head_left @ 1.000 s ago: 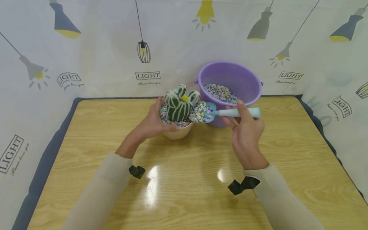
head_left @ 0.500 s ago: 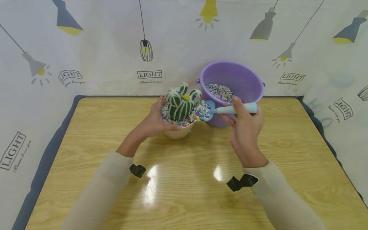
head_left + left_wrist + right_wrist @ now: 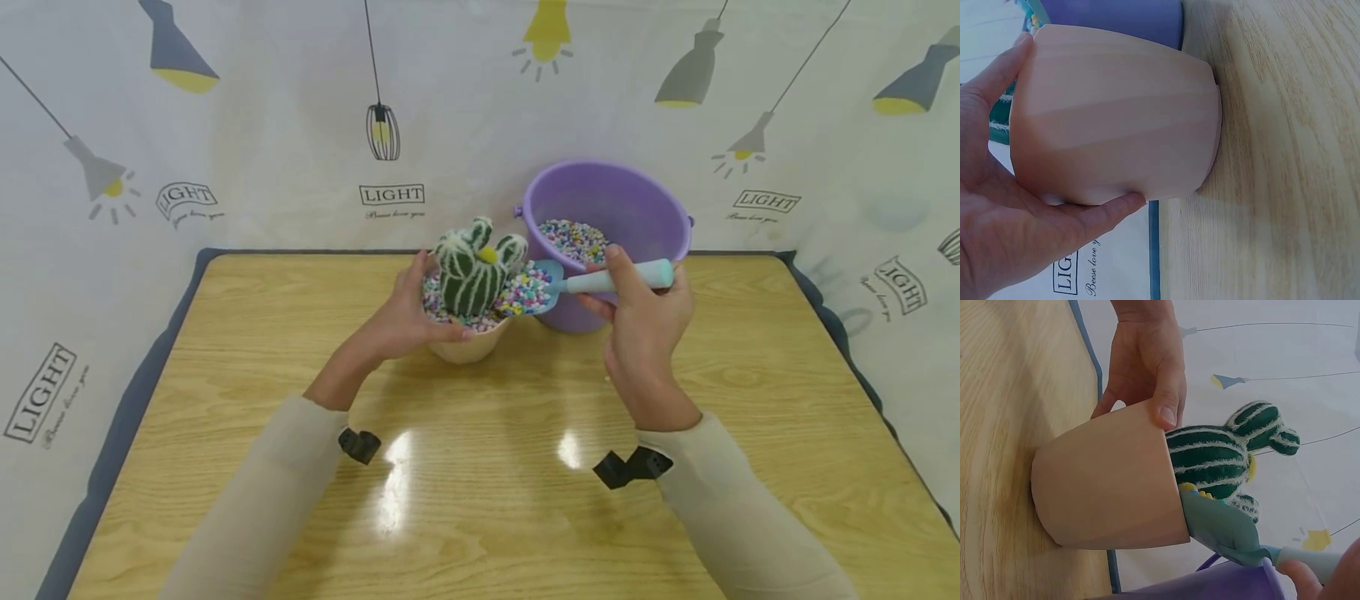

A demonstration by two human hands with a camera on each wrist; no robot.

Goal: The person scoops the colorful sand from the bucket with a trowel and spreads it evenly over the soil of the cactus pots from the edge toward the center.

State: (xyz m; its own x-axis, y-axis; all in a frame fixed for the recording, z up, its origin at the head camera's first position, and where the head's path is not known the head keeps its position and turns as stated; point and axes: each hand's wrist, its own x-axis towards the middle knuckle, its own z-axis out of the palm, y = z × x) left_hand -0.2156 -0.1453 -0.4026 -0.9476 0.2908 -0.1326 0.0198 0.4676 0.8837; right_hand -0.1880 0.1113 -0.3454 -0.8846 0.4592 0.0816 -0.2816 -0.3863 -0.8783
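Note:
My left hand [image 3: 401, 318] grips the rim and side of a beige flower pot [image 3: 467, 343], its thumb at the front of the rim. The pot's base stands on the table in the left wrist view. A green artificial cactus [image 3: 471, 283] with white fuzzy ridges and a yellow spot rises from multicoloured pebbles [image 3: 435, 302] inside. My right hand [image 3: 647, 346] holds a light blue shovel [image 3: 553, 275] by its pale handle. The shovel's blade, loaded with pebbles, lies over the pot's right rim beside the cactus; the right wrist view shows its underside at that rim.
A purple bucket [image 3: 652, 221], partly filled with similar pebbles, stands just behind and right of the pot. The wooden table [image 3: 480, 500] ends at a white cloth backdrop [image 3: 285, 167] printed with lamps. Dark cameras are strapped to both wrists.
The shovel's handle end has risen slightly, tipping the blade toward the pot. Pebbles have slid into the dark gap at the pot's right rim. My left hand keeps its grip.

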